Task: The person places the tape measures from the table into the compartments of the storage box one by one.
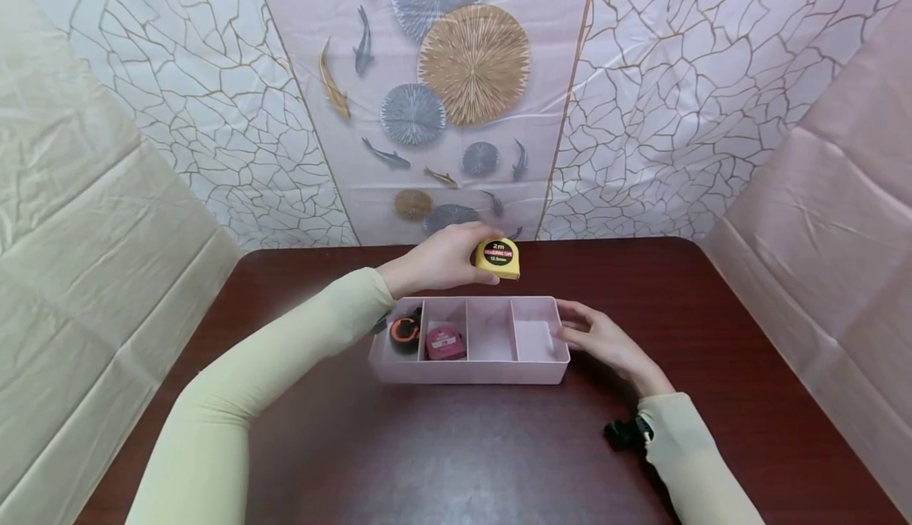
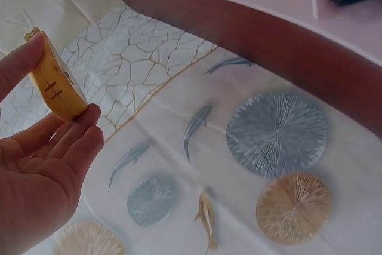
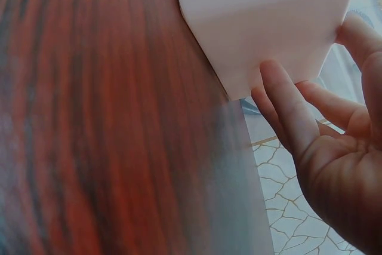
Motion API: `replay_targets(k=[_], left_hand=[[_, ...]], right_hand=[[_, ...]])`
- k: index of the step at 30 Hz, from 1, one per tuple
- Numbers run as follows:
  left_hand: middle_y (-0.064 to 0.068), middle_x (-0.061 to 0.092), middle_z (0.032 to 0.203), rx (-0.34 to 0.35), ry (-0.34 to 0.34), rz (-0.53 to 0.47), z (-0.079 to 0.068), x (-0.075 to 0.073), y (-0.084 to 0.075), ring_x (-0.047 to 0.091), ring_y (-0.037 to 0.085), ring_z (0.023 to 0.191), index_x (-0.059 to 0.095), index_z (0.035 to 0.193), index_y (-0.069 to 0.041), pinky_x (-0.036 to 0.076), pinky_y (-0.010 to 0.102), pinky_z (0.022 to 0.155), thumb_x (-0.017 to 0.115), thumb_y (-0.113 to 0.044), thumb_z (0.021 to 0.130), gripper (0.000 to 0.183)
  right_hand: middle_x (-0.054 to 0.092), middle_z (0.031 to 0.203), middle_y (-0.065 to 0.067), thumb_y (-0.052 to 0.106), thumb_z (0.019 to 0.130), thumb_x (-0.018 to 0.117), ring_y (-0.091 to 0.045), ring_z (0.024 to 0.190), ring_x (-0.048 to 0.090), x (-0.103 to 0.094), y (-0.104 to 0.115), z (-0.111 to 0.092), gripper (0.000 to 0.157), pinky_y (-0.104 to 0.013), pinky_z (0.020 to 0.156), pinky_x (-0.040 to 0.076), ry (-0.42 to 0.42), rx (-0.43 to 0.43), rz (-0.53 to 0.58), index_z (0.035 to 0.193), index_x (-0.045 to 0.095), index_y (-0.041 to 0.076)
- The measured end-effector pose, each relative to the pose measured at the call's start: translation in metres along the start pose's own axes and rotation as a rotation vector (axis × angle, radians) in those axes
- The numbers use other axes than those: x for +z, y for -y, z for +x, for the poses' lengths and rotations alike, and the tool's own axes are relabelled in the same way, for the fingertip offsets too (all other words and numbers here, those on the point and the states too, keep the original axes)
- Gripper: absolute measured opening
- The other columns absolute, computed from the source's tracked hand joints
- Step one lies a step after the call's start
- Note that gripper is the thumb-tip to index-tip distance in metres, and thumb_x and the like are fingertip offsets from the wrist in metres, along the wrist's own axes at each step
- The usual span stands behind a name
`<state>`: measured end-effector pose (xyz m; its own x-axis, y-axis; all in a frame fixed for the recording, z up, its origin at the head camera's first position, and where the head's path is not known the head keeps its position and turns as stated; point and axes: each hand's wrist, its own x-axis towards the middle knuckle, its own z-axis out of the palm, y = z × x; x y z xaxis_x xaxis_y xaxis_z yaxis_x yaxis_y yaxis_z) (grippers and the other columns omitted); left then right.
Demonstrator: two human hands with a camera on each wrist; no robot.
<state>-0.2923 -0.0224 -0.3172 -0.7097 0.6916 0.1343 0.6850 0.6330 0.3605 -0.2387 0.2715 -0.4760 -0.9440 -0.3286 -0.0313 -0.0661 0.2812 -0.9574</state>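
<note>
My left hand (image 1: 449, 259) holds a yellow tape measure (image 1: 499, 259) above the back edge of a pale pink divided box (image 1: 470, 372). Its round label reads 2m. In the left wrist view, thumb and fingertips grip the yellow case (image 2: 59, 91) by its edges. At the box's right end, my right hand (image 1: 606, 343) has its thumb at the rim and its other fingers against the outer end wall (image 3: 268, 34). A black and orange tape measure (image 1: 405, 333) sits in the leftmost compartment, a dark pink one (image 1: 445, 343) in the compartment beside it.
The box stands on a dark red-brown wooden table (image 1: 456, 446). Behind the table hangs a patterned cloth (image 1: 456, 153), with plain pale cloth (image 1: 107, 272) along the sides. A black wrist device (image 1: 623, 433) is at the right sleeve.
</note>
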Motion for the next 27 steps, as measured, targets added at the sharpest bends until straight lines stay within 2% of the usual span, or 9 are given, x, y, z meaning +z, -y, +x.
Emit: replay_targets(k=[7, 15, 27], left_hand=[[0.006, 0.062, 0.126, 0.000, -0.020, -0.016, -0.004, 0.013, 0.002, 0.059, 0.016, 0.106, 0.056, 0.140, -0.006, 0.048, 0.032, 0.093, 0.082, -0.032, 0.085, 0.066], [0.007, 0.059, 0.137, -0.015, -0.047, -0.040, -0.008, 0.029, 0.006, 0.058, 0.017, 0.117, 0.056, 0.142, -0.007, 0.046, 0.033, 0.100, 0.083, -0.031, 0.084, 0.069], [0.006, 0.063, 0.126, -0.025, -0.030, -0.027, -0.014, 0.043, 0.007, 0.059, 0.017, 0.109, 0.058, 0.139, -0.005, 0.049, 0.033, 0.095, 0.085, -0.028, 0.082, 0.067]], right_hand=[[0.042, 0.149, -0.031, 0.009, 0.097, 0.066, -0.046, 0.133, 0.047, 0.000, 0.001, 0.000, 0.064, -0.030, 0.090, 0.055, 0.006, -0.017, 0.007, 0.152, 0.035, -0.006], [0.043, 0.149, -0.030, 0.010, 0.097, 0.067, -0.046, 0.133, 0.048, -0.001, 0.000, 0.000, 0.065, -0.032, 0.090, 0.055, 0.004, -0.006, 0.002, 0.151, 0.036, -0.006], [0.042, 0.148, -0.032, 0.012, 0.097, 0.068, -0.046, 0.132, 0.048, 0.000, 0.000, 0.002, 0.068, -0.028, 0.088, 0.055, -0.001, 0.011, 0.008, 0.152, 0.034, -0.005]])
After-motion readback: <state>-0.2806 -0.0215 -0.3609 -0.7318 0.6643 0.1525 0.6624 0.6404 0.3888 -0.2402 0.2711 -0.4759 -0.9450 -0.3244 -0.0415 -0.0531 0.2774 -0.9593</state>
